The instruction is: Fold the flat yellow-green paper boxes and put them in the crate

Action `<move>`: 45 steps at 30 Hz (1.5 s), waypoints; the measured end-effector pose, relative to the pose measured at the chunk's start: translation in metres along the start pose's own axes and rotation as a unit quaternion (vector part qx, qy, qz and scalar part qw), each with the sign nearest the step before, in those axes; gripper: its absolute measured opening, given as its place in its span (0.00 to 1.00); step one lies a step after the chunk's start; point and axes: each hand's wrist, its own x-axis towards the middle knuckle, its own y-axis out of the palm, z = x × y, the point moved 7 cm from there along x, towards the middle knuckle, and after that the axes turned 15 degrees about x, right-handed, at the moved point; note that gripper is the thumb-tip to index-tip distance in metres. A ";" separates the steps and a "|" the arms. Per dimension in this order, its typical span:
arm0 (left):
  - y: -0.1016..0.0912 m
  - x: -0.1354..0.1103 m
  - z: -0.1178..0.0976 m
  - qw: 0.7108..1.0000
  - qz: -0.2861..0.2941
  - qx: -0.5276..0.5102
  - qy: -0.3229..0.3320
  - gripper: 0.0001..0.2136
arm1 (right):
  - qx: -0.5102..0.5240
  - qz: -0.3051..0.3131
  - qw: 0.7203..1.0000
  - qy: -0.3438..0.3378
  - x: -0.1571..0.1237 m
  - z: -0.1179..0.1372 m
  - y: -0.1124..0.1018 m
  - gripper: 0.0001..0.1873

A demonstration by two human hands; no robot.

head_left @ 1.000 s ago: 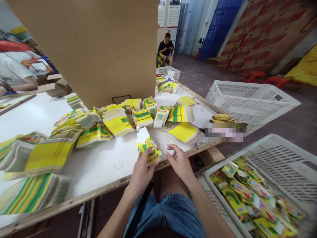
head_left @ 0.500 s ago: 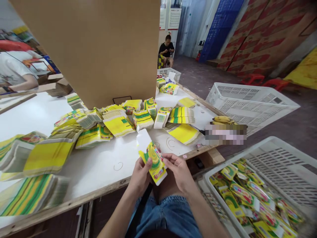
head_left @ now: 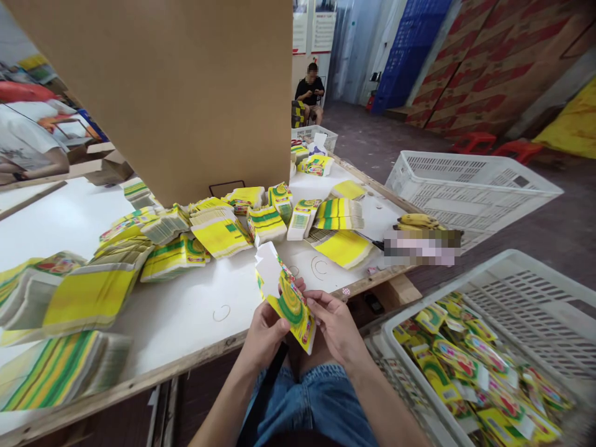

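Above my lap, at the table's front edge, a yellow and green printed card box is held tilted, its white end flap pointing away from me. My left hand grips its left side, thumb on the printed face. On the right side, my right hand pinches the box's edge between thumb and fingers. Beyond it on the white table lie stacks of flat yellow and green cartons. A fanned stack of cartons sits at the near left.
A white plastic crate at my right holds many small boxes. Another white crate stands behind it. Bananas lie at the table's right edge. A tall brown cardboard sheet rises behind the stacks. Two people are farther off.
The box in my hands has opened from nearly flat into a fuller shape and turned slightly. My left thumb has slid lower along its edge. The view has shifted slightly.
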 end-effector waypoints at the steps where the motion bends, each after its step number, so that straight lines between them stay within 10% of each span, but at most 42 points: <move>1: -0.001 0.000 0.000 1.000 -0.012 -0.001 -0.002 0.28 | -0.006 0.001 1.000 -0.006 0.000 0.000 0.000 0.19; 20: -0.012 0.001 -0.018 0.981 -0.170 0.096 -0.006 0.25 | -0.257 0.032 0.956 -0.141 -0.016 0.006 0.006 0.14; 26: 0.002 -0.004 -0.029 0.990 -0.032 0.135 -0.011 0.29 | -0.209 0.135 0.960 -0.129 -0.017 0.023 0.017 0.25; 34: 0.013 -0.009 -0.025 0.994 0.070 0.075 -0.034 0.17 | -0.282 0.211 0.932 -0.088 -0.018 0.039 0.021 0.08; 41: 0.009 -0.012 -0.011 0.993 0.088 0.040 -0.069 0.34 | -0.375 0.206 0.890 -0.154 -0.017 0.046 0.019 0.11; 45: 0.007 -0.010 -0.007 0.992 0.079 0.076 -0.064 0.25 | -0.304 0.128 0.926 -0.185 -0.014 0.053 0.005 0.11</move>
